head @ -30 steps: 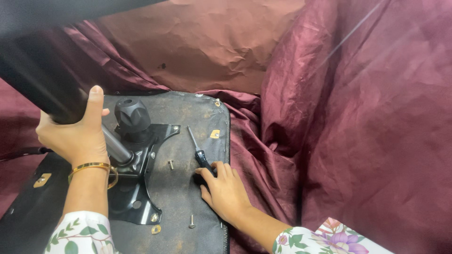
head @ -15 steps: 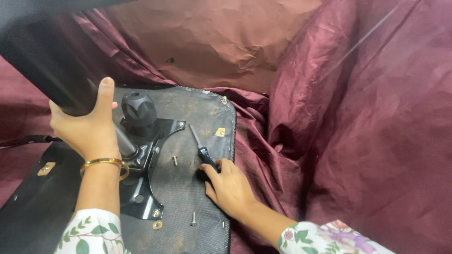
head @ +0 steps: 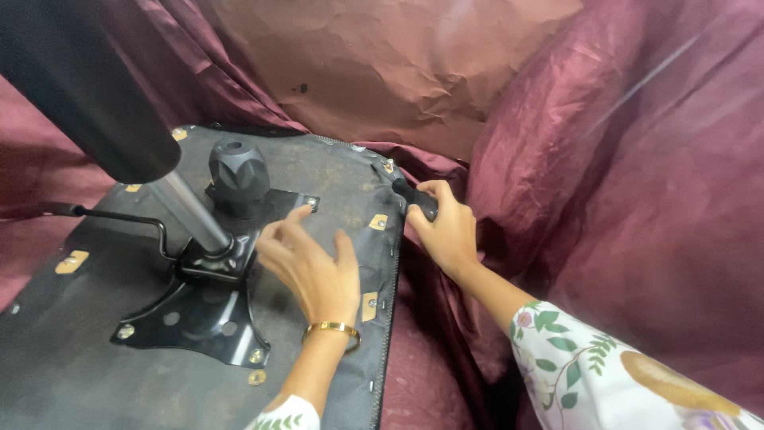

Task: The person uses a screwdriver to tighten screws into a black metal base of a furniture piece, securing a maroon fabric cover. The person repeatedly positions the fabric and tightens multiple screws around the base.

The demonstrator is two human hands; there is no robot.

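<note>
**A:** How do the hands stand?

**B:** The left hand [head: 314, 267] lies open, fingers spread, palm down on the black underside of the chair seat [head: 72, 358], its fingertips just at the corner of the black mounting plate [head: 199, 306]. It clamps on nothing. The right hand [head: 446, 231] is curled shut around the black handle of a screwdriver [head: 415, 199], at the seat's right edge where the maroon cloth [head: 621, 199] begins.

**A:** And the step in hand, as you judge it?

**B:** Fixing the plate to the seat, I'd say. The tool is gripped but not yet on a screw; the left hand steadies the seat beside the plate. One screw head shows at the plate's upper right corner [head: 312, 202].

**A:** What does the next move ask for?

**B:** Bringing the tip down square onto a screw head, with the seat held from sliding on the cloth.

**A:** Which way does the screwdriver point?

**B:** Only the handle shows, its long axis running slantwise from the fist up and to the left, toward the seat's far corner. The shaft and tip are hidden, so I cannot tell which end leads.

**A:** Anything else close by?

**B:** A round black knob [head: 237, 171] above the plate, a grey shaft [head: 191, 211] rising from it into a thick black cylinder [head: 87, 95], and a thin lever [head: 119, 219] running left.
</note>
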